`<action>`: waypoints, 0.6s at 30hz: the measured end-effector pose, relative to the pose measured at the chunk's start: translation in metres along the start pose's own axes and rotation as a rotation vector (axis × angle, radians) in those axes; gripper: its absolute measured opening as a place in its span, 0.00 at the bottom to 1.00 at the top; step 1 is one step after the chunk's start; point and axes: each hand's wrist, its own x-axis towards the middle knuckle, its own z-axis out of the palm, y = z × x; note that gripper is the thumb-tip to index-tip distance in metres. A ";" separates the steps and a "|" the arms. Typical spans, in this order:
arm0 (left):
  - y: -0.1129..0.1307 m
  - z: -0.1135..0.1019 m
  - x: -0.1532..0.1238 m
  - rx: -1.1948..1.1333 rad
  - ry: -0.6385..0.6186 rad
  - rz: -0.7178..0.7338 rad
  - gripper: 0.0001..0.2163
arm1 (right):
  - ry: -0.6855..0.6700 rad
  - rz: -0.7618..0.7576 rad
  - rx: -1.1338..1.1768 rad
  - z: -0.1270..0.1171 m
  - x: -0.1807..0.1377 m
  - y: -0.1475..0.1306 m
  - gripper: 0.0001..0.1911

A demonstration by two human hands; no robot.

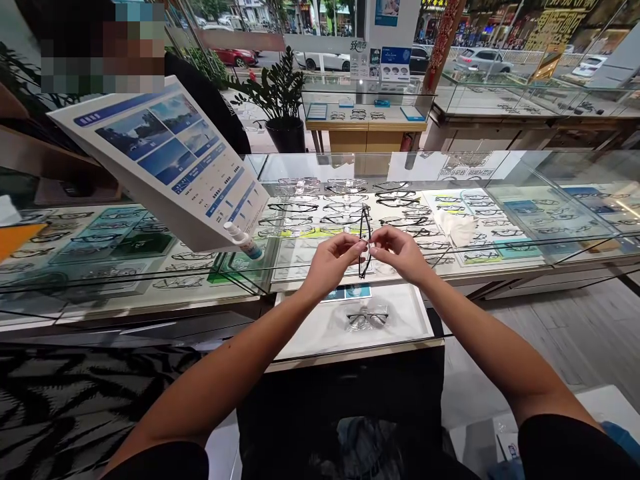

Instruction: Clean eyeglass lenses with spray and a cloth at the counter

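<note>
Between my two hands, above the glass counter, a pair of dark-framed eyeglasses (366,220) is held on end. My left hand (336,259) pinches it near the middle from the left side. From the right, the thumb and fingers of my right hand (397,251) close on the same frame. Below them, an open white drawer (300,343) holds another pair of eyeglasses (367,321) in a clear plastic bag. A blue printed card (350,291) lies at the drawer's back.
The glass display counter (320,163) contains rows of eyeglasses. A white cloth (457,229) lies right of my hands. To the left stand a small spray bottle (243,240) and a tilted printed sign (180,160). Behind the sign is a person in black (210,100). A potted plant (285,100) stands beyond.
</note>
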 end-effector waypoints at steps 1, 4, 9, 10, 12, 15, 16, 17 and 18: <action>0.000 0.000 0.000 0.009 0.007 0.010 0.26 | 0.001 -0.010 -0.022 0.000 -0.001 -0.001 0.23; 0.001 0.001 0.000 0.032 0.021 0.042 0.26 | 0.015 -0.042 -0.074 0.001 -0.003 -0.003 0.18; 0.002 0.002 -0.001 0.049 0.024 0.092 0.25 | 0.036 -0.115 -0.154 0.002 -0.004 -0.004 0.12; 0.002 0.003 -0.001 0.051 0.025 0.099 0.24 | 0.036 -0.126 -0.169 0.002 -0.005 -0.003 0.12; 0.001 0.003 -0.001 0.059 0.028 0.108 0.24 | 0.031 -0.138 -0.191 0.002 -0.005 -0.002 0.13; -0.002 0.002 0.000 0.065 0.024 0.121 0.23 | 0.038 -0.152 -0.211 0.003 -0.006 -0.002 0.12; -0.002 0.001 -0.001 0.065 0.020 0.130 0.22 | 0.042 -0.160 -0.214 0.003 -0.006 -0.002 0.12; -0.003 0.001 -0.001 0.065 0.017 0.138 0.21 | 0.048 -0.170 -0.220 0.004 -0.006 -0.003 0.11; -0.003 0.001 -0.001 0.066 0.014 0.146 0.20 | 0.056 -0.180 -0.225 0.004 -0.005 -0.003 0.11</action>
